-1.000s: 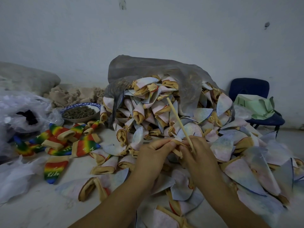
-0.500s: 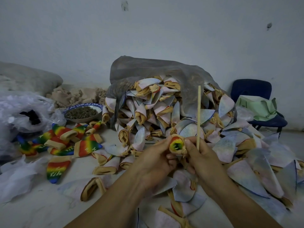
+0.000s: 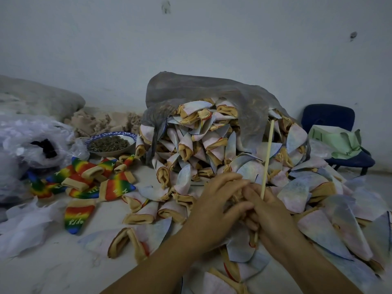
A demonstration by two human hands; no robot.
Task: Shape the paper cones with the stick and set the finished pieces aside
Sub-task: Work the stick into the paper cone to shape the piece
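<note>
A heap of pale cones (image 3: pixel 212 145) filled the middle of the frame, spilling toward the lower right, with a dark plastic bag (image 3: pixel 201 92) draped over its top against the wall. At the left edge lay crumpled clear plastic (image 3: pixel 25 141). At the far right stood a blue chair (image 3: pixel 331 117) with a green bag (image 3: pixel 339 141) on its seat. Left of the heap, a small pile of rainbow cones (image 3: pixel 84 179) lay apart from the pale ones, and just behind that pile sat a bowl (image 3: pixel 110 143) of dark bits.

Your hands met in front of the heap, low and right of centre. Your left hand (image 3: pixel 214 204) was curled over the paper cone (image 3: pixel 237 197) you were working on; only a sliver of tan showed between your fingers, so its shape cannot be told. Your right hand (image 3: pixel 273 213) touched the left, its fingers clenched round the stick (image 3: pixel 267 158). The stick stood nearly upright, leaning slightly right at the top. Its long upper part rose in front of the heap, and its short lower end poked out beneath your palm.
</note>
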